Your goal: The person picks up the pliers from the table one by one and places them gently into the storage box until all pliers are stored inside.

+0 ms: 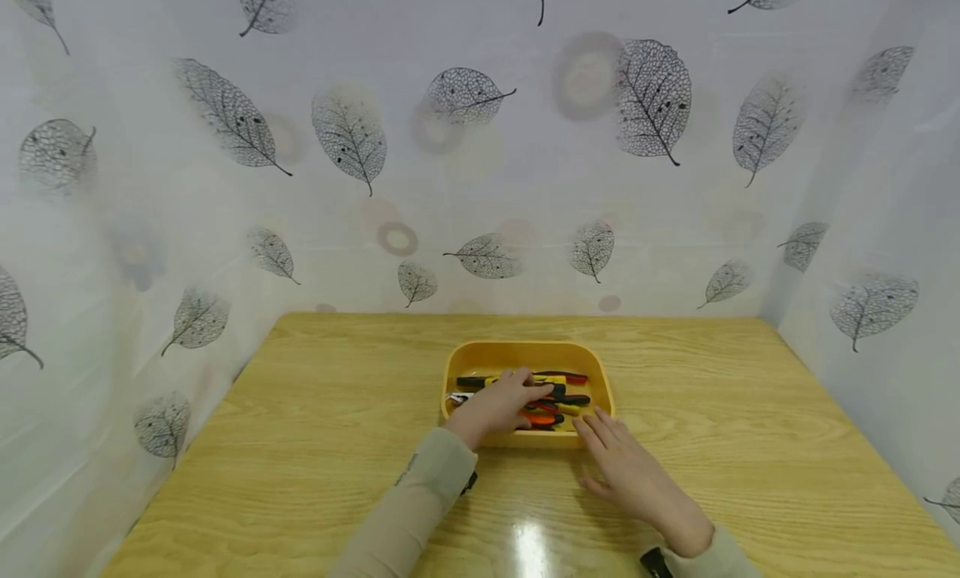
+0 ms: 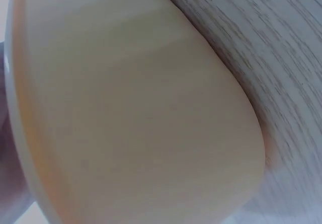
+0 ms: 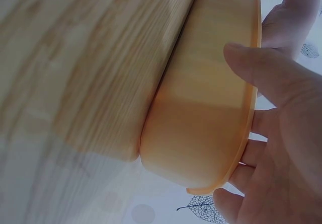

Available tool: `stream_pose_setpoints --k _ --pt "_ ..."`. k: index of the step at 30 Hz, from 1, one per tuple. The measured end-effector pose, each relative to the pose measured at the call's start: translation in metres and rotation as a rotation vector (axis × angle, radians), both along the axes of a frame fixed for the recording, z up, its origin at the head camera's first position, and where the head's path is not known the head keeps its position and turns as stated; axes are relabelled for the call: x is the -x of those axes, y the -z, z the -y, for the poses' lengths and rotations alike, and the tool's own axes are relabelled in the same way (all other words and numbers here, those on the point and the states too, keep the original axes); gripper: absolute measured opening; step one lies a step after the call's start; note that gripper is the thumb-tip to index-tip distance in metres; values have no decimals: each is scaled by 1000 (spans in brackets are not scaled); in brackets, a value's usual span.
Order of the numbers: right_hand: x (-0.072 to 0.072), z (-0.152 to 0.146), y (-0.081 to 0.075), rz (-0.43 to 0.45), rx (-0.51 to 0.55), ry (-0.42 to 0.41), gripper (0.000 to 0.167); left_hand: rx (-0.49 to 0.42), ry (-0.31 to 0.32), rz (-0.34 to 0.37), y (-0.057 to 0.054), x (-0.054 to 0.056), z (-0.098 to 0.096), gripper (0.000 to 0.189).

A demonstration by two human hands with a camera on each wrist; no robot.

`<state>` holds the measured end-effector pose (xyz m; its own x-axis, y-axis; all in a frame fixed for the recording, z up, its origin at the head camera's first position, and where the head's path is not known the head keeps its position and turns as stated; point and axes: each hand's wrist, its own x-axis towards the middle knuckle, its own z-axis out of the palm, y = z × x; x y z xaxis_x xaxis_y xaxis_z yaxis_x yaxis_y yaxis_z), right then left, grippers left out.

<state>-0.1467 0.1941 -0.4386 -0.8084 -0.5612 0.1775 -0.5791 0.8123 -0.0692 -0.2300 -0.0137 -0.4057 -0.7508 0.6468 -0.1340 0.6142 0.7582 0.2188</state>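
Note:
A yellow-orange plastic bin holds several hand tools in the head view. My left hand reaches over its near rim, fingers spread among the tools; whether they pinch one is hidden. Around it lie a yellow-and-black tool, a red-and-black handle, an orange-and-black handle and a silver metal tip. My right hand touches the near right corner of the bin. In the right wrist view its fingers lie behind the rim, with the thumb in front of the outer wall.
The bin stands on a light wood-grain table. Whitish sheeting with a leaf print hangs behind the table and along both sides. In the left wrist view the bin's outer wall fills most of the picture.

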Motion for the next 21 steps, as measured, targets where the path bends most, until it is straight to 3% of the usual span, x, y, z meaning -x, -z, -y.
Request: stream_pose_setpoints --k 12,21 --pt "0 1 1 -8 7 -8 77 -18 32 -66 -1 -2 5 54" --pt "0 1 2 -31 83 13 74 -92 25 -293 -7 -12 14 48"
